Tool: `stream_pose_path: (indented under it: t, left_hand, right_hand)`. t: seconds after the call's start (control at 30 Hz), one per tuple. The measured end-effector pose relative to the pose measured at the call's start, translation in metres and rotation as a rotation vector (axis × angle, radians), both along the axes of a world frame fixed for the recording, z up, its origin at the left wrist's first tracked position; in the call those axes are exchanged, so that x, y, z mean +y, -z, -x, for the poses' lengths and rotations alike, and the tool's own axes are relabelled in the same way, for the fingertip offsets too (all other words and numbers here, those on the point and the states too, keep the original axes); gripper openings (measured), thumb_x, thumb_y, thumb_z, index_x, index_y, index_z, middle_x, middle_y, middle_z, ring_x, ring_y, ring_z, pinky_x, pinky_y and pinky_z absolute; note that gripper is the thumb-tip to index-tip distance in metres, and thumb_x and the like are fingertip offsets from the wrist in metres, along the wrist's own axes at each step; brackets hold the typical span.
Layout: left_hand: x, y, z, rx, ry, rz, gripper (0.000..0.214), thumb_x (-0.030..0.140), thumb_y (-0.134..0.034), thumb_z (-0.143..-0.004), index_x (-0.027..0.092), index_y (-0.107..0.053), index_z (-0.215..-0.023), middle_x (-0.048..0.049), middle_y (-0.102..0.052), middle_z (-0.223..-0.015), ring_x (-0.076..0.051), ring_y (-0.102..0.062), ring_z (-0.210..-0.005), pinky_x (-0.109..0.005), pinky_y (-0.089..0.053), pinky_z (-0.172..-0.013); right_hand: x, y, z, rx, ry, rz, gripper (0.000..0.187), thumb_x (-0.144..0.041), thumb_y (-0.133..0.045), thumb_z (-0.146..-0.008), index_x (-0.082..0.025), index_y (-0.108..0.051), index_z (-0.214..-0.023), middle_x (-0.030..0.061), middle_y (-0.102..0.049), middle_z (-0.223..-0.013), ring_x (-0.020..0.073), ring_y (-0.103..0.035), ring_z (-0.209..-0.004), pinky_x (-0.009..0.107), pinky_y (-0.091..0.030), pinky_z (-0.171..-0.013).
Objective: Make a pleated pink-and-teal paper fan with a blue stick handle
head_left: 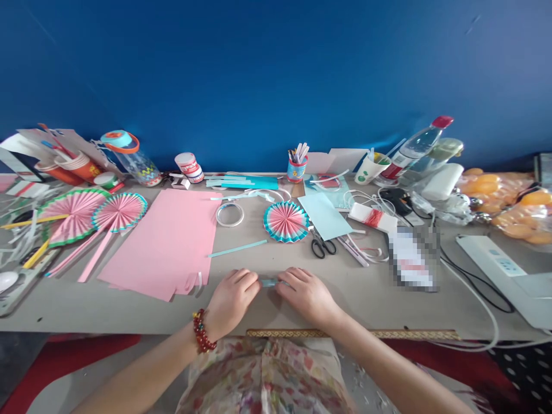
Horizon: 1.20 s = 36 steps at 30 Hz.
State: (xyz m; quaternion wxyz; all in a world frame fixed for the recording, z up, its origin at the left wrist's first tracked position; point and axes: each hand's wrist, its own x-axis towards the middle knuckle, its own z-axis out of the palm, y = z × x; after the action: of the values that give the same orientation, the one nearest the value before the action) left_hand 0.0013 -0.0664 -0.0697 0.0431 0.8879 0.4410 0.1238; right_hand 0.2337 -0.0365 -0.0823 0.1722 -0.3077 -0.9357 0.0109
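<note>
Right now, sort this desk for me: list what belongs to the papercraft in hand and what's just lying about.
Likely in the job:
- small light-blue piece between the left hand and right hand
- pink paper
- pale-blue sheet
- scissors

Apparently just lying about:
- red-capped bottle
- blue-lidded bottle
- bagged orange items

No words, numbers or brands could be read. The printing on the red-capped bottle [418, 142], the small white jar [187, 163] and the paper cup [366, 171] was too small or blurred.
</note>
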Motion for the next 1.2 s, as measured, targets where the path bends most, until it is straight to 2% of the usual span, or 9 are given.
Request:
stream_pose_path:
  t: [0.4, 0.57, 0.77, 0.97, 1.2]
  left_hand:
    - [0.006, -0.001, -0.002, 0.074, 0.023, -0.04, 0.023, 0.012, -0.045, -0.098, 0.02, -0.059, -0.082, -0.0058, -0.063, -0.093, -0.021, -0.058, -0.087, -0.034, -0.048, -0.077]
    - [0.008, 0.002, -0.004, 0.074, -0.003, -0.077, 0.016, 0.014, -0.049, -0.096, 0.018, -0.06, -0.084, -0.0063, -0.063, -0.091, -0.022, -0.058, -0.084, -0.036, -0.049, -0.074]
    - [0.004, 0.006, -0.002, 0.028, -0.049, -0.056, 0.006, 0.016, -0.055, -0.094, 0.017, -0.059, -0.089, -0.0066, -0.062, -0.097, -0.024, -0.059, -0.09, -0.038, -0.051, -0.076]
    - [0.002, 0.005, 0.003, -0.012, -0.121, 0.021, 0.011, 0.014, -0.05, -0.097, 0.018, -0.057, -0.089, -0.0061, -0.061, -0.1, -0.022, -0.058, -0.094, -0.038, -0.05, -0.08]
    - [0.003, 0.004, 0.007, -0.007, -0.206, 0.018, 0.01, 0.017, -0.05, -0.097, 0.018, -0.056, -0.089, -0.0077, -0.06, -0.104, -0.024, -0.057, -0.095, -0.039, -0.049, -0.08]
  right_hand:
    - [0.007, -0.004, 0.004, -0.06, -0.023, -0.049, 0.013, -0.016, -0.054, -0.096, -0.019, -0.06, -0.084, 0.0031, -0.061, -0.087, 0.0187, -0.051, -0.083, 0.032, -0.039, -0.076]
    - [0.011, -0.003, 0.004, -0.037, -0.016, 0.02, 0.011, -0.017, -0.055, -0.096, -0.019, -0.061, -0.087, 0.0035, -0.062, -0.089, 0.0187, -0.052, -0.085, 0.032, -0.039, -0.078]
    - [0.008, -0.007, 0.006, 0.032, 0.107, 0.209, 0.01, -0.024, -0.058, -0.097, -0.019, -0.059, -0.089, 0.0041, -0.062, -0.095, 0.0195, -0.052, -0.088, 0.032, -0.041, -0.079]
    - [0.003, -0.008, 0.009, 0.032, 0.2, 0.229, 0.01, -0.025, -0.059, -0.096, -0.02, -0.057, -0.088, 0.0051, -0.061, -0.097, 0.0218, -0.052, -0.09, 0.034, -0.04, -0.081]
    - [0.001, -0.01, 0.008, 0.022, 0.25, 0.241, 0.009, -0.024, -0.056, -0.097, -0.02, -0.057, -0.088, 0.0058, -0.06, -0.102, 0.0232, -0.051, -0.094, 0.037, -0.04, -0.084]
